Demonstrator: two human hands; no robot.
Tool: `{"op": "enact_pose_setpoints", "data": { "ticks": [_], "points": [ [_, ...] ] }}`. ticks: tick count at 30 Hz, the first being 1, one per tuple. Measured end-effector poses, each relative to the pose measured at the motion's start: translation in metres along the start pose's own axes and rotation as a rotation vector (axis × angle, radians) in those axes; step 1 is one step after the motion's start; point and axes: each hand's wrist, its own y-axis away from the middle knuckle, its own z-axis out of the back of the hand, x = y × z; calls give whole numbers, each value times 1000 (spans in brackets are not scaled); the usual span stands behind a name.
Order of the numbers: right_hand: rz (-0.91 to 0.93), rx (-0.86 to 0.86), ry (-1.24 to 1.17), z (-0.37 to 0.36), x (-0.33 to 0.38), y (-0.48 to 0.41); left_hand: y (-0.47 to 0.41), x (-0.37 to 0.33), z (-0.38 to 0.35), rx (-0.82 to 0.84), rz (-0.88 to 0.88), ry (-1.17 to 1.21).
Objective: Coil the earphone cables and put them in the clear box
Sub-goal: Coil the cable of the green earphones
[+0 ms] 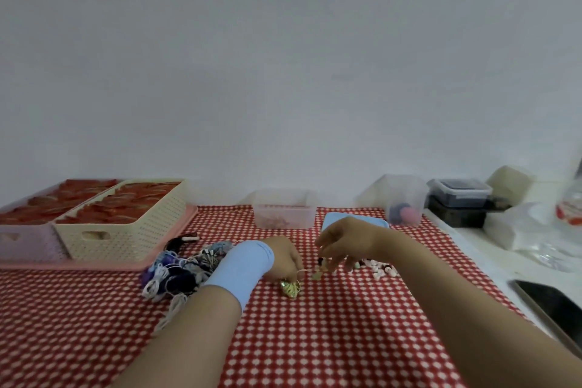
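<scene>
My left hand (285, 257), with a light blue band on its wrist, holds a small coil of yellowish earphone cable (290, 288) against the red checked cloth. My right hand (341, 246) hovers just to the right and pinches the loose end of that cable (316, 275). A heap of coiled earphone cables (179, 271) in white, purple and grey lies left of my left wrist. The clear box (285, 213) stands at the back of the table, behind both hands, with pinkish things inside. Several small earbud pieces (379, 268) lie right of my right hand.
A cream basket (126, 230) and a lilac basket (22, 239) of red things sit on a pink tray at the left. A blue lid (332, 219), a clear tub (406, 205), a dark lidded box (459, 195) and a phone (554, 309) stand to the right.
</scene>
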Motion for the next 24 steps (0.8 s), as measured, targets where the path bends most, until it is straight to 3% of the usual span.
{"op": "enact_pose_setpoints", "data": {
  "ticks": [3,5,10,14,18,24],
  "points": [
    [-8,-151,163,6,-12,-5,-8,1,-3,56,103,-160],
    [15,-263,310,9,-16,-10,-13,4,-2,6,125,-156],
    [26,-327,546,4,-16,-29,-17,0,1,-216,-55,61],
    [-115,-302,681,-13,-27,-53,-23,-2,-10,-53,-165,103],
    [-256,-286,710,-17,-33,-68,-29,6,-18,-59,-192,137],
    [-242,-367,731,-19,-39,-64,-28,15,-24,-27,-230,192]
  ]
}}
